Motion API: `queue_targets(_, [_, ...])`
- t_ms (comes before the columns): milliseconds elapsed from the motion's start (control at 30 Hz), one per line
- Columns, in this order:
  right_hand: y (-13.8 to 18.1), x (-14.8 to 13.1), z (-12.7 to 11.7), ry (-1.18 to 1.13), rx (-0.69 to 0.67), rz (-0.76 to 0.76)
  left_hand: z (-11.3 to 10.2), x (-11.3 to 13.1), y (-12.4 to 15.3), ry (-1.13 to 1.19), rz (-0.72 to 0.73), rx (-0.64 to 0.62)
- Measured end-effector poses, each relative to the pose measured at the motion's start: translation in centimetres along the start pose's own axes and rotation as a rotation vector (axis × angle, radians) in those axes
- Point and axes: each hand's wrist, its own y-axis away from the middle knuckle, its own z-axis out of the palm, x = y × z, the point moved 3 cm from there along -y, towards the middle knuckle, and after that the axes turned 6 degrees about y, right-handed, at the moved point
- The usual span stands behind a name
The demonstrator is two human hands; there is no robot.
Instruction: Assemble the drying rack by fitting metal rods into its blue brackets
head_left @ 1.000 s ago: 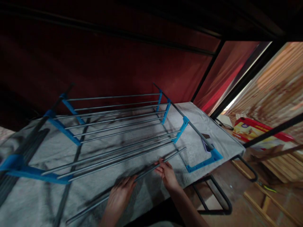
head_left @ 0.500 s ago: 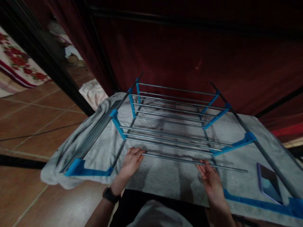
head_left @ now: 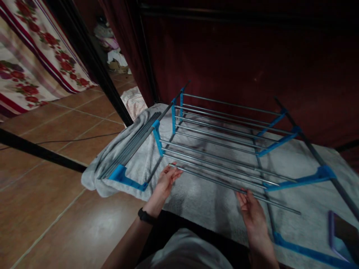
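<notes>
A rack of thin grey metal rods (head_left: 224, 130) in blue plastic brackets (head_left: 283, 142) lies on a grey towel (head_left: 202, 198). A loose grey rod (head_left: 221, 183) runs across its near side, held by both hands. My left hand (head_left: 167, 178) pinches the rod's left end, a dark watch on its wrist. My right hand (head_left: 250, 210) has its fingers curled under the rod further right. The rod's right tip sticks out past my right hand.
A bundle of spare rods (head_left: 131, 144) lies on the towel's left fold by a blue corner bracket (head_left: 123, 177). A phone (head_left: 340, 233) lies at the right. Tiled floor (head_left: 56, 186) spreads left. A dark red curtain (head_left: 238, 56) hangs behind; black bars (head_left: 39, 151) cross the floor.
The view has swung left, bringing the tiled floor into sight. Both hands have lifted the loose rod's left end toward the left blue bracket; my left hand has moved up and right.
</notes>
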Motion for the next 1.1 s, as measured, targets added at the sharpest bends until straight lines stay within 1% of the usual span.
queue_targets(133, [0.0,1.1,1.2,-0.122,0.007,0.106,0.3,-0.4,-0.2,0.07,-0.027,0.053])
queue_targets(300, [0.8,1.6,2.3,-0.181,0.008,0.122,1.0,-1.0,-0.2,0.082,-0.056,0.051])
queue_targets(400, [1.1,1.7,3.1,-0.219,0.018,0.136,1.5,-1.8,0.0,0.081,-0.078,0.042])
queue_targets(500, [1.5,1.7,4.4,-0.241,0.018,0.12,2.5,-3.3,0.1,0.084,-0.115,0.011])
queue_targets(667, [2.4,2.0,7.0,-0.285,-0.006,0.14,5.4,-6.8,0.8,0.075,-0.233,-0.057])
queue_targets(767, [2.7,2.1,7.7,-0.306,-0.026,0.141,6.6,-8.2,1.2,0.078,-0.296,-0.088])
queue_targets(833, [2.8,2.1,7.6,-0.309,-0.027,0.136,6.8,-8.5,1.3,0.079,-0.31,-0.075])
queue_targets(933, [2.4,1.7,6.7,-0.308,-0.018,0.125,6.4,-8.4,1.0,0.059,-0.314,-0.006])
queue_targets(1100, [0.6,0.0,3.7,-0.339,0.092,0.055,5.7,-7.7,0.3,0.044,-0.33,0.108])
